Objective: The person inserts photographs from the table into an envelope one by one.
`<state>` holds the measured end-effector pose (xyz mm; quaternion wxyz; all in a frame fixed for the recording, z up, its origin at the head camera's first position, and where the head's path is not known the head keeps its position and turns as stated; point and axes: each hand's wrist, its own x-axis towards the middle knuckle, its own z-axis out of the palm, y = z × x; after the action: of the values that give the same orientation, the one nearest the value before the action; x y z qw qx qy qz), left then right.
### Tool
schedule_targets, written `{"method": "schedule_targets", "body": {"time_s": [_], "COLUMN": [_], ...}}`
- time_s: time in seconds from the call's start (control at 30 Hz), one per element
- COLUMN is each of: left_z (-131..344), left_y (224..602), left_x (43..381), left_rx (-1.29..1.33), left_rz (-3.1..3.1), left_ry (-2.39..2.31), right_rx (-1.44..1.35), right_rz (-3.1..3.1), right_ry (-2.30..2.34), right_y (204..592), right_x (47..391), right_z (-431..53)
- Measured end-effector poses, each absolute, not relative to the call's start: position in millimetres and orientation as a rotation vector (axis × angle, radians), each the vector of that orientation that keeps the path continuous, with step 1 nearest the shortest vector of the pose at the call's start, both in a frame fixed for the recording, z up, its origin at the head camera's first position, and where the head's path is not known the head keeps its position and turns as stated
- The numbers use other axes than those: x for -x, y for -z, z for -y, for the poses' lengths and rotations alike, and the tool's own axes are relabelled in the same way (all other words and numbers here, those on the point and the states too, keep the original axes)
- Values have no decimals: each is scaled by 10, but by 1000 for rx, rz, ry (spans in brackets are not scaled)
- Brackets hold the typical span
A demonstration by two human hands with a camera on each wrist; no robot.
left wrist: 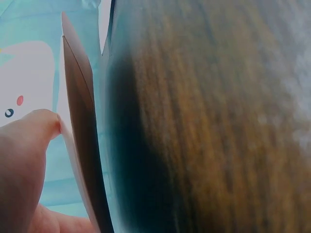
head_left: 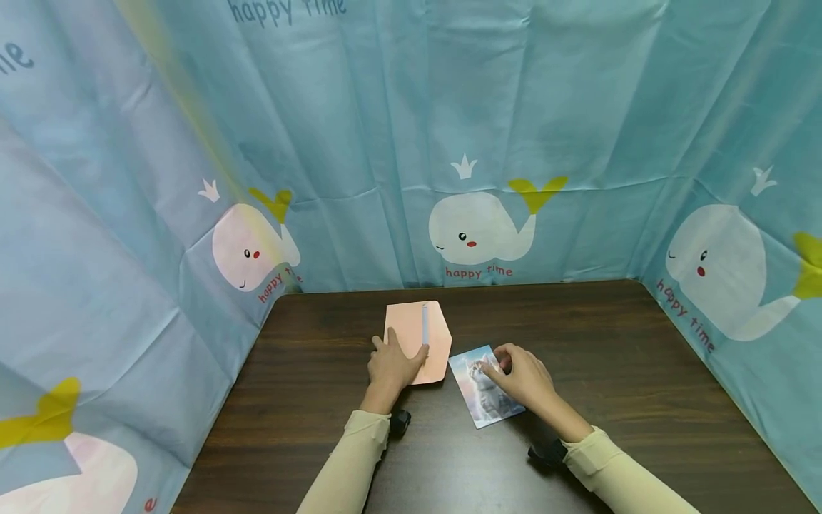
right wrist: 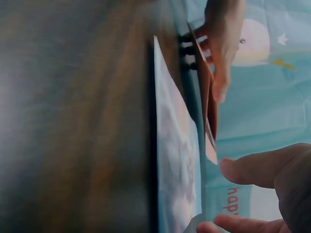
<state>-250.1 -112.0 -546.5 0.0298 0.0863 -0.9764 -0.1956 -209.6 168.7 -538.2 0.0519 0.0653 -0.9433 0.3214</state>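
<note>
My left hand (head_left: 393,364) holds an open pink paper envelope (head_left: 406,314) near the table's back edge. Its thumb lies across the front, and in the right wrist view its other fingers are around the far side. The flap (head_left: 440,335) points right, a pale strip runs beside it, and the mouth gapes slightly. To the envelope's right lies a card (head_left: 478,400) with a kitten picture, turned at a slant. Over its right edge is my right hand (head_left: 528,378). In the right wrist view the thumb (right wrist: 243,170) stands off the card, while the fingertips are by its edge.
A dark wood-grain table (head_left: 308,428) carries the envelope and card. Behind it and at both sides hangs a blue curtain (head_left: 359,235) printed with whales, meeting the table's back edge. Black wrist straps (head_left: 549,453) sit just below the cream sleeves.
</note>
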Motion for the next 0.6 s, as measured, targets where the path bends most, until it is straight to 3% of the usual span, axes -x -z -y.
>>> {"method": "schedule_targets", "body": {"time_s": [0.6], "left_z": [1111], "left_y": [5431], "left_x": [2458], "left_rx": [-245], "left_rz": [2976], "left_ry": [614], "right_rx": [-153], "right_rz": [2940], "right_ry": [-796], "right_y": [5498], "right_x": [1775], "right_z": [-1831]}}
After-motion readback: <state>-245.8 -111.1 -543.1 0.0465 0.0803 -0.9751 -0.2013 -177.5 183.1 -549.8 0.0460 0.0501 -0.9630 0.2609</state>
